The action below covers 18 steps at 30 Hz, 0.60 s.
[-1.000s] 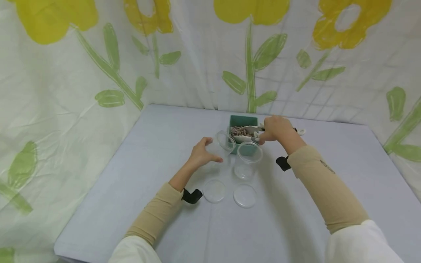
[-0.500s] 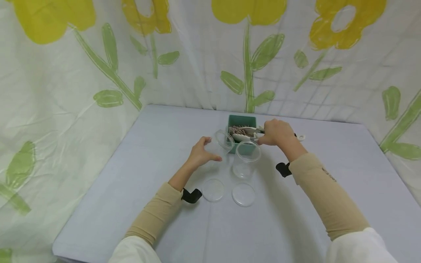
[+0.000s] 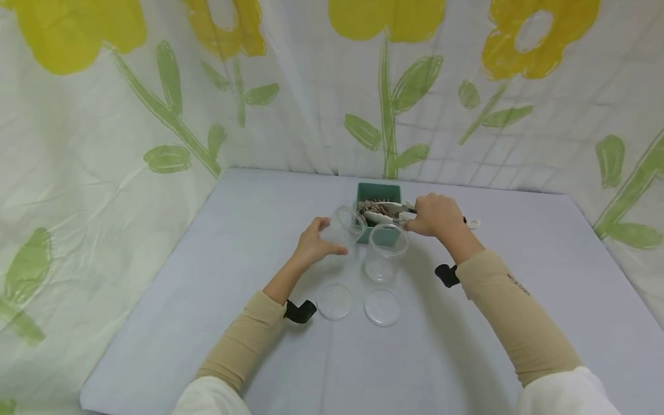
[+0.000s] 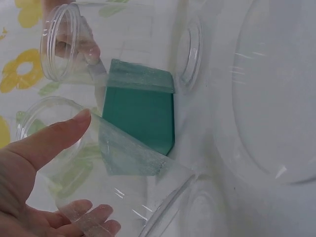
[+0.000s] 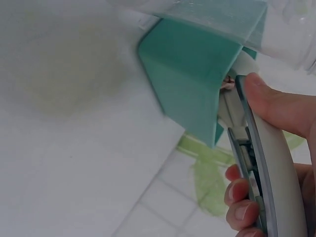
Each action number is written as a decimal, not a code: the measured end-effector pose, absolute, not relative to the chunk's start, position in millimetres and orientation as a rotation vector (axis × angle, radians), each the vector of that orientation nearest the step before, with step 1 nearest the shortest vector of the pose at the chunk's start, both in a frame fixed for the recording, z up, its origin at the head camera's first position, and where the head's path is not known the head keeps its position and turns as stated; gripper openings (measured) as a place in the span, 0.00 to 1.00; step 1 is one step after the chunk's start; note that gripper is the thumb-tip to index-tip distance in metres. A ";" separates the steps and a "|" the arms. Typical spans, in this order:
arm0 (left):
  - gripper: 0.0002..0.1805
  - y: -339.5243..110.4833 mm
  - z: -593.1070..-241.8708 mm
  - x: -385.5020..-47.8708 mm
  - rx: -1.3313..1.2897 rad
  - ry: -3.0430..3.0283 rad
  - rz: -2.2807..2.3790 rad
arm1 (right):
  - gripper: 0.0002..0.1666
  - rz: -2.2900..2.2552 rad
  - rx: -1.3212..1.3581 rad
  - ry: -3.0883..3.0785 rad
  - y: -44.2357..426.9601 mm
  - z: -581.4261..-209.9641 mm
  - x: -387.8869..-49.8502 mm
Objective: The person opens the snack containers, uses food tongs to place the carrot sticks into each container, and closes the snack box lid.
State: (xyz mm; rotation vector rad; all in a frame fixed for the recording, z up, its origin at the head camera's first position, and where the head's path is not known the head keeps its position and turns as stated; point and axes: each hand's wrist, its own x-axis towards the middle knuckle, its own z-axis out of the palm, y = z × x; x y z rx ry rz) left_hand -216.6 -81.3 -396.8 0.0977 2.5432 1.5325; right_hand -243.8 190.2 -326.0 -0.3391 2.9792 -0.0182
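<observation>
My left hand [image 3: 311, 245] holds a clear plastic jar [image 3: 346, 227], its thumb on one side and fingers on the other. That jar leans toward a green box [image 3: 380, 190]. Inside the box lie brown pieces [image 3: 372, 206], too small to identify. Over at the right, my right hand [image 3: 438, 214] grips white-handled tongs [image 5: 276, 163], whose white heads reach into the box and stand apart. In front of the box a second clear jar [image 3: 383, 270] stands upright; its mouth overlaps the box in the head view. The left wrist view shows no brown pieces inside the held jar [image 4: 128, 197].
Two clear round lids, a left lid [image 3: 334, 301] and a right lid [image 3: 382, 307], lie on the pale table [image 3: 259, 230] nearer to me. A curtain [image 3: 290, 132] painted with yellow flowers hangs behind the table's far edge.
The head view has shifted slightly. My right hand with the tongs has come a little lower and nearer to me. The left hand and its jar look nearly unchanged.
</observation>
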 end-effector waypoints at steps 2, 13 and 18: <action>0.47 -81.3 -396.1 -217.4 0.099 2.538 1.527 | 0.27 -0.032 -0.337 2.980 191.9 -325.9 -243.4; 0.48 -87.2 -389.5 -221.2 0.176 2.591 1.403 | 0.33 -0.171 -0.287 3.007 203.7 -328.1 -237.6; 0.50 -87.0 -384.6 -224.3 0.191 2.631 1.399 | 0.34 -0.205 -0.285 3.008 209.0 -329.9 -235.0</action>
